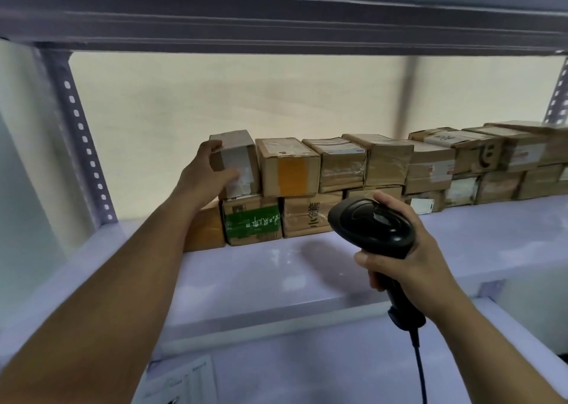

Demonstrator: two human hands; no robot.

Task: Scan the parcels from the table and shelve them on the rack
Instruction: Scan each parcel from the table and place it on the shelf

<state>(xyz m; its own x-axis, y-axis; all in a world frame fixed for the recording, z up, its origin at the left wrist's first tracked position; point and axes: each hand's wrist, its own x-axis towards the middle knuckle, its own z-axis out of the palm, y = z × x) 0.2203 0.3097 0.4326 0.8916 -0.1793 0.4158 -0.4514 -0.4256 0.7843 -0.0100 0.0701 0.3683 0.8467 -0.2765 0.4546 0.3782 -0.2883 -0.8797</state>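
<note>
Our left hand (209, 173) grips the small parcel (238, 160) by its left end, fingers over the top and thumb across the white label on its front. The parcel sits at the left end of the upper row on the rack shelf (276, 268), atop the green-labelled parcel (252, 222) and just beside the orange-taped parcel (289, 170). Our right hand (408, 256) is wrapped round the handle of the black scanner (372, 222), held above the shelf's front with its cable (419, 363) hanging down.
</note>
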